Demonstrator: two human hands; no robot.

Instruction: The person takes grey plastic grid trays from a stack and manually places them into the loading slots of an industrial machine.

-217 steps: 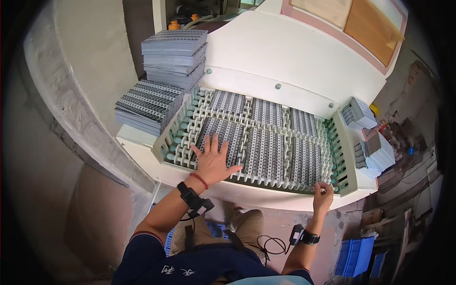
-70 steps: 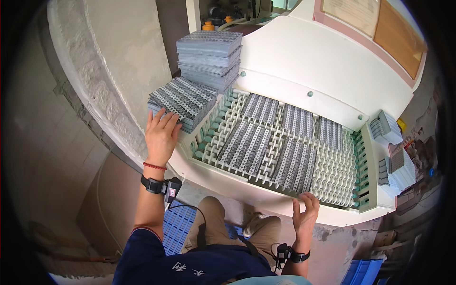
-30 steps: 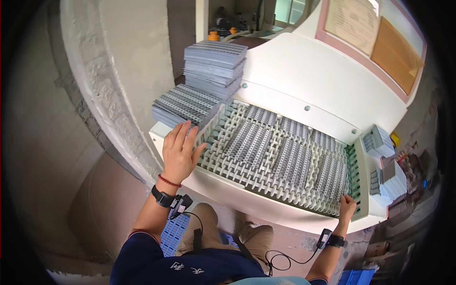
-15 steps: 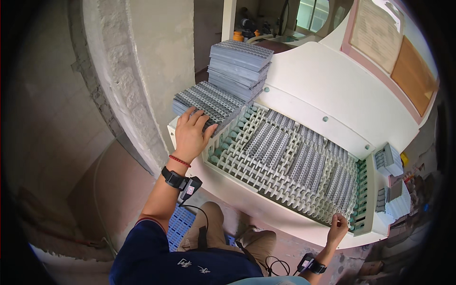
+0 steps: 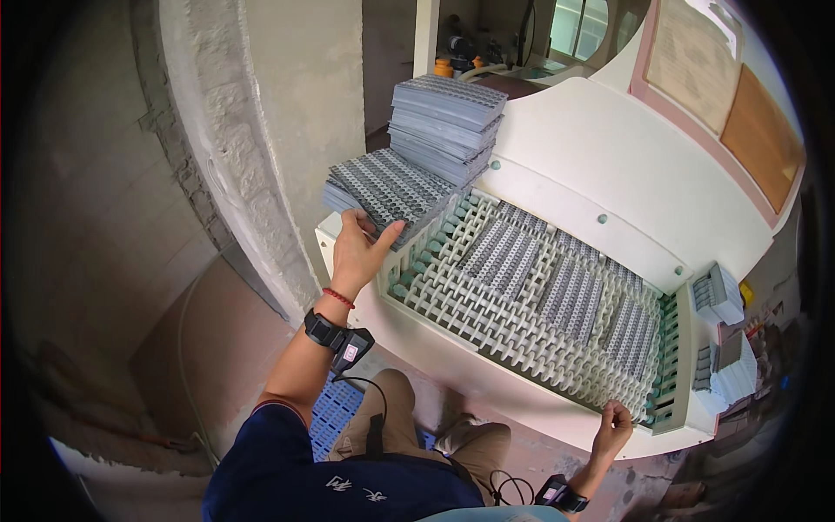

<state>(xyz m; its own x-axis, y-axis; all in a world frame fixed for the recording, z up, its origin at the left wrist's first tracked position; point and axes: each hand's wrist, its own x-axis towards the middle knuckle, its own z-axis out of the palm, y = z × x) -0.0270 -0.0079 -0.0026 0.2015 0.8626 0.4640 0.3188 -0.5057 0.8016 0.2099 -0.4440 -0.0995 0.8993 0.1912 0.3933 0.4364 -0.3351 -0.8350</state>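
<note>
Okay, our left hand (image 5: 357, 254) is nearer to the low stack of grey, strip-patterned rectangular panels (image 5: 396, 184); it lies just beyond those fingers, at its near edge. Long axis unclear under the fisheye. Left thumb and fingers stand apart; can't tell if they pinch a panel. Our right hand (image 5: 614, 426) curls loosely by the white roller bed (image 5: 470, 310); contents unclear. We count two grey stacks left, the taller one (image 5: 444, 130) beyond the low one; six bed panels, three per row, right of the left fingers.
</note>
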